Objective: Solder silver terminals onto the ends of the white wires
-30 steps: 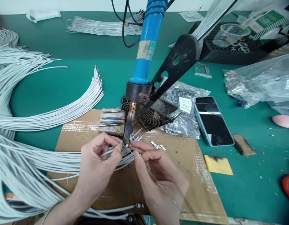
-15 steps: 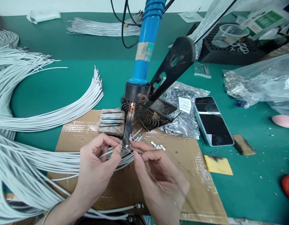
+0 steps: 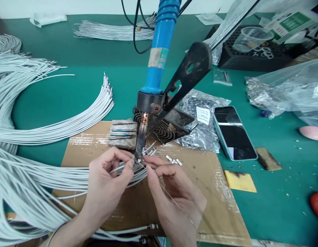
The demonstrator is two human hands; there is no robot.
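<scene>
A blue-handled soldering iron hangs tip-down in a black metal stand. Just left of its tip, my left hand is closed in a pinch on the end of a white cable. On the other side, my right hand pinches a thin solder wire, which trails back under the palm. A tiny white part sits between the fingertips, right at the iron's tip; how it is held cannot be made out. Below the hands runs a bundle of white cables.
Cardboard covers the work area. Behind the hands lie a fibrous block and a bag of small parts. Small white connectors, a phone and a yellow sponge are to the right. More white cables lie left.
The hands keep their pinches at the iron's tip, with only a very slight shift of the right hand. The rest of the bench looks the same.
</scene>
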